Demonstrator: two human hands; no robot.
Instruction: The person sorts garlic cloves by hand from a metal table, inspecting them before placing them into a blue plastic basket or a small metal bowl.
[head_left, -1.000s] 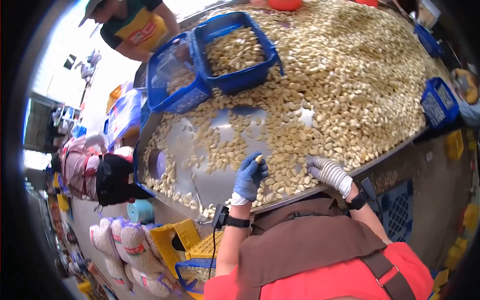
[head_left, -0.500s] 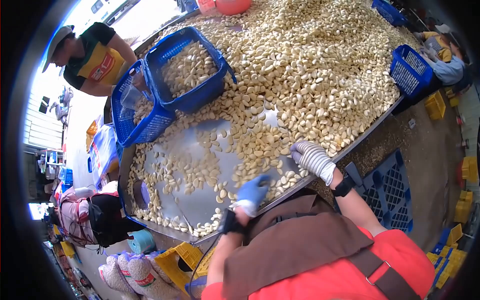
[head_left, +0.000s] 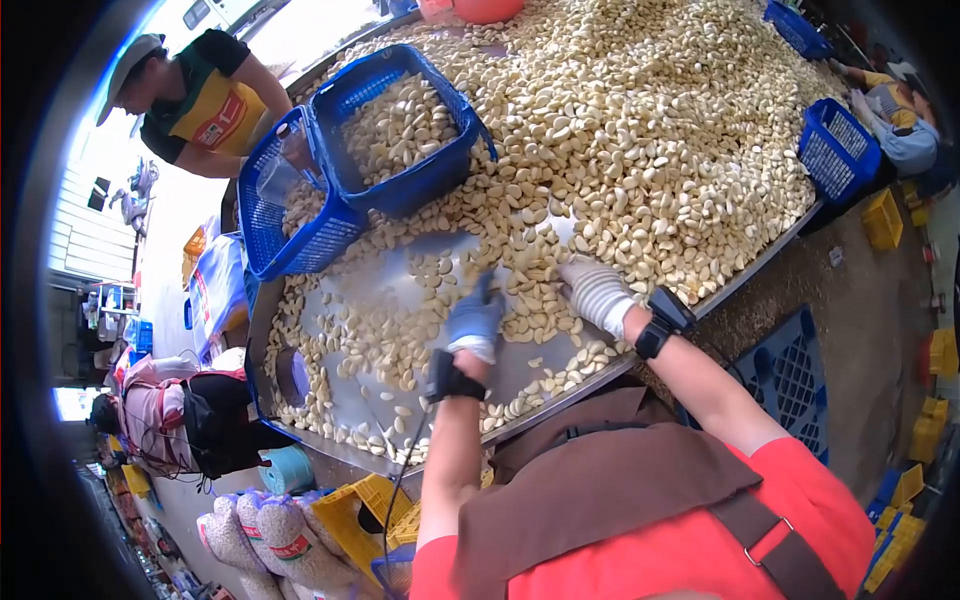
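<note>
Pale peeled garlic cloves lie heaped across a metal table, thinning out toward my side. My left hand, in a blue glove, is among the loose cloves near the middle of the metal. Its fingers stretch forward, somewhat blurred, and nothing shows in them. My right hand, in a white and grey striped glove, touches the lower edge of the heap. Its fingers reach left over the cloves, apart, with the tips partly hidden.
Two blue baskets holding cloves stand at the table's left. A person works beside them, and others sit at far right near another blue basket. A blue pallet lies on the floor; filled sacks stand below.
My left hand has moved forward over the metal, away from the near edge. My right hand has shifted forward and left into the heap's edge. The view has moved slightly.
</note>
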